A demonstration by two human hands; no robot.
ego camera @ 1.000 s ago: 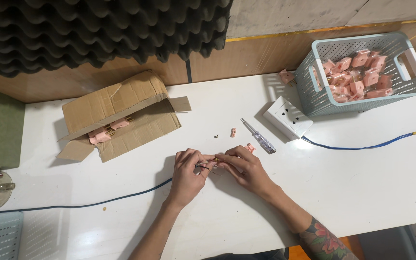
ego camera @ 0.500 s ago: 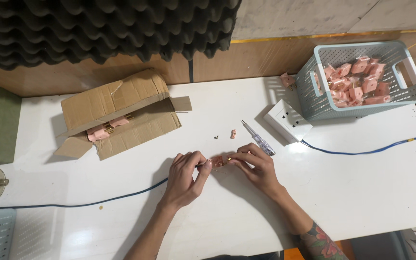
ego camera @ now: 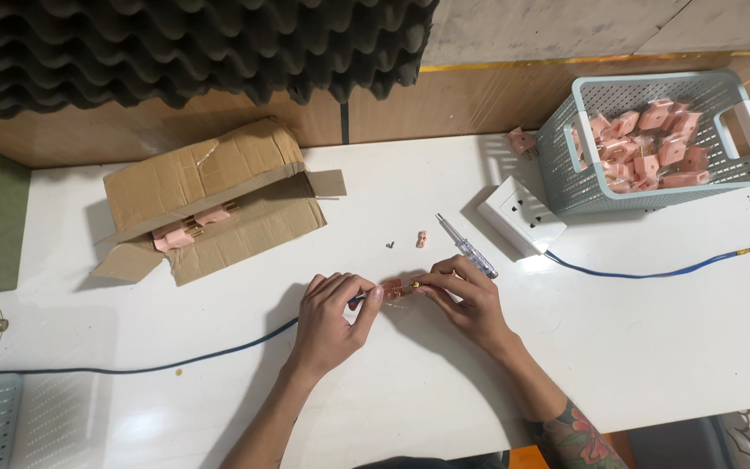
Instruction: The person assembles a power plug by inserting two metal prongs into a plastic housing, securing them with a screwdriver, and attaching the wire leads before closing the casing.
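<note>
Left hand: the left hand [ego camera: 330,314] lies on the white table [ego camera: 653,347], fingers curled and clenched around the end of a dark blue cable [ego camera: 132,363] that runs off toward the table's left edge; its fingertips touch a small pink plastic plug part [ego camera: 392,288].
Right hand: the right hand [ego camera: 466,297] meets the left one at the middle of the table and pinches the same pink part from the other side, thumb and forefinger closed on it; a tattooed forearm trails toward the near edge.
Pink part: held between both hands, just above the table surface, with a glint of brass on it.
Screwdriver: a slim screwdriver with a clear handle [ego camera: 468,247] lies on the table just beyond the right hand, angled, its handle end near the knuckles.
Loose bits: a tiny pink piece [ego camera: 421,239] and a small dark screw [ego camera: 391,245] sit side by side beyond the hands.
Socket: a white wall socket block [ego camera: 521,214] rests farther right, with a blue cord [ego camera: 653,271] leading off to the right.
Box: an open brown cardboard box [ego camera: 210,195] lies on its side at far left, pink parts inside.
Basket: a pale blue plastic basket [ego camera: 566,165] stands tilted at far right, filled with bagged pink parts.
Wall: dark grey ridged foam [ego camera: 175,43] hangs behind the table.
</note>
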